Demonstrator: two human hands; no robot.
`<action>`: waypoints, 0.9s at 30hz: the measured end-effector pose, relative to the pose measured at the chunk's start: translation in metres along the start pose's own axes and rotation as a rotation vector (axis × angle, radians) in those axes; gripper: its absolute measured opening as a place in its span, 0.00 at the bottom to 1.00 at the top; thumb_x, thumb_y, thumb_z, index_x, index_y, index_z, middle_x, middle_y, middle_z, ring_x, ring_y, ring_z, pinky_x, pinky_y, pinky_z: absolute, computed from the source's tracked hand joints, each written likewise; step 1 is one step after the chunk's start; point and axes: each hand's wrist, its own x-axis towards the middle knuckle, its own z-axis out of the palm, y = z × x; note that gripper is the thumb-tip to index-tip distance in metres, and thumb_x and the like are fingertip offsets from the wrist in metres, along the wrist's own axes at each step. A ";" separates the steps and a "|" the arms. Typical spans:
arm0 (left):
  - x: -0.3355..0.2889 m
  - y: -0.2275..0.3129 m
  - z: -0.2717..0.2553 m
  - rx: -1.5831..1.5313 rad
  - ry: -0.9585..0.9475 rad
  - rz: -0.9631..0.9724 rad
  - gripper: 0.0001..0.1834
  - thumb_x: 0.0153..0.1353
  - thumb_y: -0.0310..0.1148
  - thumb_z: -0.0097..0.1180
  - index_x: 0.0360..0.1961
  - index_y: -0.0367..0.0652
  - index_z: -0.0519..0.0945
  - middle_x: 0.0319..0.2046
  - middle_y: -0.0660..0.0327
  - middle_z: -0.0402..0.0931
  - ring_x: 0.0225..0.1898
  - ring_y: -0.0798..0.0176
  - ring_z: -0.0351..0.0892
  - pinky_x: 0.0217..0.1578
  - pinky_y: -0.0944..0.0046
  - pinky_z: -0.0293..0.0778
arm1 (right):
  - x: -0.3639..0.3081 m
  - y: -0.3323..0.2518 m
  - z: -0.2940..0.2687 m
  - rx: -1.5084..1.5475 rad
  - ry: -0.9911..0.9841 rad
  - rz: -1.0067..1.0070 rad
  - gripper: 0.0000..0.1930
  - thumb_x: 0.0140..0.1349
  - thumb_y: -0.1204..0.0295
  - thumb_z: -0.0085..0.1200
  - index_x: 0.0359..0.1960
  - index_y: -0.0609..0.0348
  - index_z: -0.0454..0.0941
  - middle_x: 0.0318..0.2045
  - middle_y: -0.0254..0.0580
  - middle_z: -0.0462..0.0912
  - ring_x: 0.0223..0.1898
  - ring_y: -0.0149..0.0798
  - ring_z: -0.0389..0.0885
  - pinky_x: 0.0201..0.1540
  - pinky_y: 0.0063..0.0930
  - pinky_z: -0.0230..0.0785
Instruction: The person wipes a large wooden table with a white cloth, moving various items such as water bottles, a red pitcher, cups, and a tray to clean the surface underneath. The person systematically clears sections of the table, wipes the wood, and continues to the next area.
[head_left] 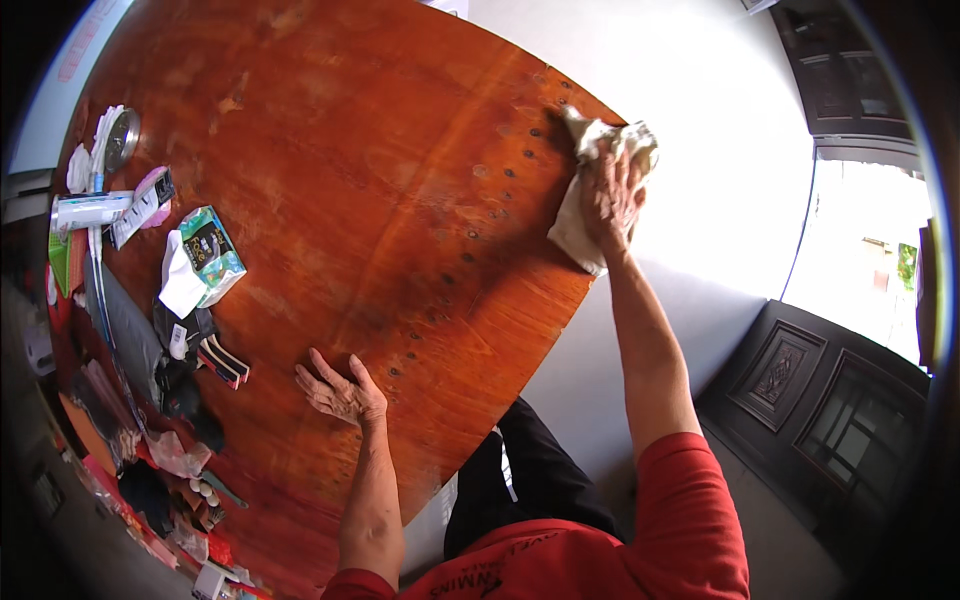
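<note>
A whitish cloth [575,225] lies bunched at the right edge of a reddish-brown wooden tabletop [330,170], partly hanging over that edge. My right hand [610,195] presses down on it with the arm reaching far forward, its fingers bent over the fabric. Lower and to the left, my left hand [345,392] rests on the wood with its fingers spread, holding nothing. A row of dark round marks [472,234] runs along the board between the two hands.
Left of my left hand stand a tissue pack [215,255] and dark-edged booklets [224,362]. Farther left are a clear cylindrical container [90,210], a round metal-rimmed object [122,138] and heaped clutter. A dark panelled door [800,390] stands right, beside a pale wall [700,150].
</note>
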 end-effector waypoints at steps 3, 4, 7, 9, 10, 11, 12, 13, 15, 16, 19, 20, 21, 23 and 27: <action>-0.002 -0.001 -0.002 -0.005 -0.038 -0.044 0.37 0.67 0.61 0.39 0.72 0.56 0.55 0.71 0.49 0.45 0.73 0.47 0.41 0.66 0.37 0.44 | -0.038 -0.026 -0.012 0.012 -0.003 -0.158 0.26 0.64 0.56 0.47 0.64 0.42 0.65 0.70 0.44 0.57 0.71 0.54 0.50 0.67 0.63 0.43; -0.001 0.000 -0.002 -0.011 -0.045 -0.048 0.37 0.67 0.61 0.39 0.72 0.56 0.55 0.71 0.49 0.44 0.73 0.47 0.41 0.66 0.37 0.44 | -0.050 -0.031 -0.014 0.061 0.004 -0.195 0.25 0.64 0.57 0.48 0.63 0.42 0.67 0.69 0.44 0.58 0.71 0.54 0.50 0.67 0.64 0.44; -0.002 0.007 -0.005 -0.020 -0.061 -0.061 0.37 0.67 0.61 0.39 0.72 0.56 0.54 0.71 0.51 0.43 0.73 0.47 0.39 0.66 0.37 0.43 | -0.092 -0.053 -0.025 0.108 -0.023 -0.305 0.25 0.61 0.58 0.52 0.61 0.43 0.70 0.68 0.45 0.61 0.70 0.55 0.52 0.67 0.64 0.45; -0.001 0.005 -0.005 -0.020 -0.054 -0.066 0.37 0.67 0.61 0.41 0.71 0.57 0.54 0.71 0.51 0.43 0.73 0.48 0.39 0.67 0.37 0.43 | -0.123 -0.068 -0.031 0.144 -0.098 -0.389 0.26 0.60 0.58 0.53 0.61 0.42 0.70 0.68 0.45 0.61 0.70 0.55 0.54 0.67 0.62 0.45; 0.000 0.003 -0.002 -0.018 -0.044 -0.068 0.36 0.67 0.61 0.41 0.71 0.58 0.54 0.71 0.52 0.43 0.73 0.48 0.39 0.67 0.36 0.43 | -0.140 -0.076 -0.035 0.158 -0.145 -0.435 0.27 0.59 0.57 0.54 0.61 0.42 0.70 0.68 0.45 0.62 0.70 0.55 0.54 0.67 0.62 0.46; 0.000 0.002 0.000 -0.019 -0.034 -0.069 0.36 0.67 0.60 0.42 0.71 0.58 0.54 0.71 0.52 0.43 0.73 0.48 0.39 0.67 0.36 0.43 | -0.160 -0.079 -0.034 0.171 -0.171 -0.490 0.26 0.59 0.57 0.54 0.61 0.41 0.70 0.68 0.44 0.61 0.70 0.55 0.54 0.67 0.61 0.46; 0.000 0.002 0.001 -0.022 -0.027 -0.071 0.36 0.66 0.60 0.42 0.71 0.59 0.54 0.71 0.53 0.43 0.73 0.48 0.39 0.67 0.36 0.43 | -0.180 -0.082 -0.032 0.184 -0.196 -0.547 0.26 0.59 0.56 0.54 0.61 0.41 0.70 0.69 0.43 0.60 0.70 0.54 0.54 0.68 0.60 0.46; 0.002 0.001 0.002 -0.022 -0.018 -0.076 0.36 0.66 0.60 0.43 0.71 0.59 0.54 0.71 0.53 0.43 0.73 0.48 0.39 0.67 0.36 0.43 | -0.197 -0.087 -0.035 0.216 -0.236 -0.616 0.26 0.59 0.56 0.54 0.61 0.40 0.70 0.70 0.41 0.59 0.70 0.53 0.53 0.68 0.60 0.45; 0.002 0.000 0.002 -0.017 -0.014 -0.076 0.37 0.66 0.60 0.43 0.71 0.60 0.54 0.71 0.53 0.43 0.73 0.48 0.39 0.67 0.37 0.43 | -0.227 -0.086 -0.038 0.260 -0.326 -0.743 0.26 0.60 0.56 0.53 0.61 0.37 0.70 0.71 0.37 0.56 0.71 0.51 0.52 0.70 0.59 0.43; 0.002 0.001 0.002 -0.009 -0.017 -0.073 0.37 0.66 0.60 0.43 0.71 0.60 0.54 0.71 0.53 0.43 0.73 0.48 0.39 0.67 0.37 0.43 | -0.235 -0.081 -0.038 0.125 -0.384 -0.809 0.27 0.59 0.56 0.53 0.63 0.35 0.69 0.71 0.36 0.56 0.72 0.49 0.52 0.70 0.60 0.43; 0.003 0.000 0.004 -0.016 -0.016 -0.070 0.37 0.65 0.60 0.44 0.71 0.59 0.54 0.71 0.53 0.43 0.73 0.48 0.39 0.67 0.36 0.43 | -0.219 -0.077 -0.039 0.242 -0.334 -0.786 0.27 0.57 0.56 0.55 0.61 0.37 0.70 0.71 0.37 0.58 0.72 0.49 0.52 0.69 0.61 0.44; 0.003 -0.001 0.004 -0.023 -0.015 -0.073 0.38 0.65 0.60 0.44 0.71 0.58 0.54 0.71 0.53 0.43 0.73 0.48 0.39 0.66 0.35 0.44 | -0.206 -0.077 -0.038 0.216 -0.291 -0.762 0.27 0.57 0.56 0.56 0.60 0.37 0.71 0.70 0.37 0.59 0.72 0.49 0.52 0.68 0.61 0.45; 0.001 0.001 0.002 -0.024 -0.025 -0.068 0.38 0.65 0.60 0.44 0.71 0.57 0.55 0.71 0.52 0.43 0.73 0.47 0.40 0.66 0.35 0.44 | -0.189 -0.073 -0.035 0.164 -0.254 -0.704 0.28 0.56 0.55 0.57 0.61 0.37 0.71 0.70 0.37 0.60 0.71 0.50 0.54 0.67 0.60 0.45; 0.001 0.006 -0.002 -0.022 -0.041 -0.065 0.38 0.65 0.59 0.44 0.71 0.55 0.55 0.72 0.51 0.43 0.73 0.45 0.40 0.66 0.35 0.44 | -0.152 -0.068 -0.029 0.111 -0.210 -0.572 0.30 0.56 0.55 0.57 0.62 0.36 0.70 0.70 0.38 0.60 0.70 0.50 0.54 0.67 0.60 0.44; 0.002 0.005 -0.008 -0.012 -0.036 -0.033 0.38 0.65 0.58 0.45 0.71 0.51 0.57 0.71 0.47 0.46 0.72 0.42 0.42 0.65 0.37 0.45 | -0.083 -0.060 -0.019 0.049 -0.241 -0.330 0.33 0.55 0.53 0.56 0.65 0.33 0.65 0.73 0.36 0.51 0.73 0.51 0.46 0.68 0.62 0.39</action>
